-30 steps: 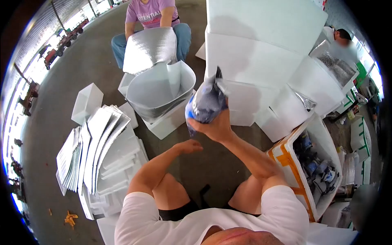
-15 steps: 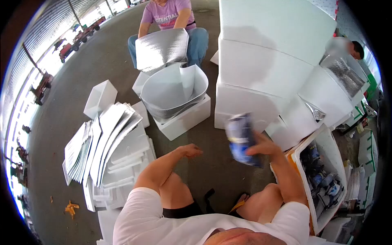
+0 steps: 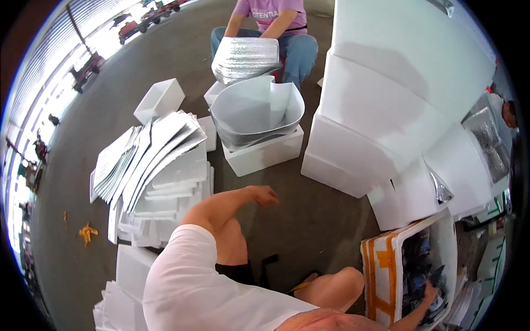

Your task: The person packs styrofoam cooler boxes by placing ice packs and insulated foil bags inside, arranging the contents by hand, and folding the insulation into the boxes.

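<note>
My left hand hangs in the air over the floor, fingers loosely apart with nothing in them. Its closest neighbour is a white foam box with a silver-backed foam liner standing up inside. On my right, my right hand reaches down into a foam box with orange tape. Dark blue packets fill this box, and the hand touches them. Whether its fingers grip one is not clear.
Foam boxes are stacked high at front right. Flat silver-backed liners lie on foam lids at left. A person in a purple shirt sits ahead handling a silver liner. Another person is at far right.
My right hand moved from mid-air, where it held a blue packet, down into the taped box; that packet no longer shows in it. The view has shifted right. My left hand stays raised.
</note>
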A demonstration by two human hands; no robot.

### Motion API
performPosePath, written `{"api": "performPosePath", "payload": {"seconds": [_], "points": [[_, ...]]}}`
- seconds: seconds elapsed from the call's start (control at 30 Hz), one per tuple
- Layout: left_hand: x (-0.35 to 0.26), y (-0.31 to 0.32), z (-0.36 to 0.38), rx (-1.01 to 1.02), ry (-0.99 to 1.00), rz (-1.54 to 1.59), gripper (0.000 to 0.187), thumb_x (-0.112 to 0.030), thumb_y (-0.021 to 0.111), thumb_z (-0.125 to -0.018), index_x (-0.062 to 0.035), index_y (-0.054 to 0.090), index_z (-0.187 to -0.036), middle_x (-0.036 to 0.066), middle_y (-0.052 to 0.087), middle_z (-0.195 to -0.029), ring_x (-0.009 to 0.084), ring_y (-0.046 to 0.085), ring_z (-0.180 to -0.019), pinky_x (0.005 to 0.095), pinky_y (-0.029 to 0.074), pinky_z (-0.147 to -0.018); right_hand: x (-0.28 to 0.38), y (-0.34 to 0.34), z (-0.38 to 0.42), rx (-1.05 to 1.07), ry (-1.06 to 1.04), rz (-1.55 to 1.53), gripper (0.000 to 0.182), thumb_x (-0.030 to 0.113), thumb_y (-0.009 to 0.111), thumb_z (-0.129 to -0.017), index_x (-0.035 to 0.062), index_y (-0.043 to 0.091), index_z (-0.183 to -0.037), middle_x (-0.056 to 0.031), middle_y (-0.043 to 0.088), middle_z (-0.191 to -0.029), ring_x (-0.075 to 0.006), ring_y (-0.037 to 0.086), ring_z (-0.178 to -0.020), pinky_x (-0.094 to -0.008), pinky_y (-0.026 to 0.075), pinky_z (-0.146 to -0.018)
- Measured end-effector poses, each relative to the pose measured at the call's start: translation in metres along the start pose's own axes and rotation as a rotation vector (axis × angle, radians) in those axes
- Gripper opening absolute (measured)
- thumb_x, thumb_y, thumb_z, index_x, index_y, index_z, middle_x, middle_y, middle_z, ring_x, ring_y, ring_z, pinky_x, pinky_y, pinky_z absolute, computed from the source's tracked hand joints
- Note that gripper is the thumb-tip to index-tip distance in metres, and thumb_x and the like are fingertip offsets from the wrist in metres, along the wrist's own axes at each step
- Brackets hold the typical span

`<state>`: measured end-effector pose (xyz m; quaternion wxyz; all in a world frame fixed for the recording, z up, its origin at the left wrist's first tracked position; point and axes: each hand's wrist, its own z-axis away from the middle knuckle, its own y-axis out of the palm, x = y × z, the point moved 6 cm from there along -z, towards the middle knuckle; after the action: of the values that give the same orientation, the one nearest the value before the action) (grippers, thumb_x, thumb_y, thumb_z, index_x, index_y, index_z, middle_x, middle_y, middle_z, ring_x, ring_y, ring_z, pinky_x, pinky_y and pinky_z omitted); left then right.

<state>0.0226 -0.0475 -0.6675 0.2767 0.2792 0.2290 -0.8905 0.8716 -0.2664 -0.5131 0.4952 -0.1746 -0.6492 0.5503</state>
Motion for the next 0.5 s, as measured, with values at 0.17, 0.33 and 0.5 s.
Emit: {"api": "performPosePath", "payload": {"seconds": [0.17,0.33,0.5], "points": [[-0.021,-0.022,0.008,-0.245,0.123,-0.326,0.050,-0.043,0.059,-0.089,-0.0027,0.063,-0.120,0.016,0.063,-0.120,0.0311,0.062,-0.105,0.0441,0.049,-0.090,0.029,0.078,0.029,0.400,-0.047,0.487,0.074,0.036,0.075,-0.069,-0.0043,0.053,-0.127,-0.0263,0.053,-0.131,-0.0409,0.050,-0.121,-0.0459,0.041,-0.102],[-0.033,-0.018,0.016,-0.237,0.069,-0.260,0.057,-0.045,0.061,-0.086,-0.0038,0.060,-0.125,0.018,0.063,-0.120,0.0309,0.059,-0.110,0.0433,0.047,-0.093,0.020,0.110,0.022,0.284,-0.210,0.449,0.089,0.036,0.082,-0.062,-0.0009,0.045,-0.134,-0.0230,0.052,-0.133,-0.0409,0.049,-0.123,-0.0471,0.042,-0.101],[-0.065,-0.066,0.086,-0.502,0.201,-0.249,0.055,-0.038,0.064,-0.088,0.0010,0.055,-0.125,0.016,0.066,-0.110,0.0245,0.064,-0.095,0.0350,0.052,-0.080,0.029,0.090,0.015,0.228,-0.248,0.556,0.076,0.034,0.079,-0.073,0.0010,0.048,-0.133,-0.0203,0.054,-0.131,-0.0366,0.053,-0.119,-0.0460,0.042,-0.101]]}}
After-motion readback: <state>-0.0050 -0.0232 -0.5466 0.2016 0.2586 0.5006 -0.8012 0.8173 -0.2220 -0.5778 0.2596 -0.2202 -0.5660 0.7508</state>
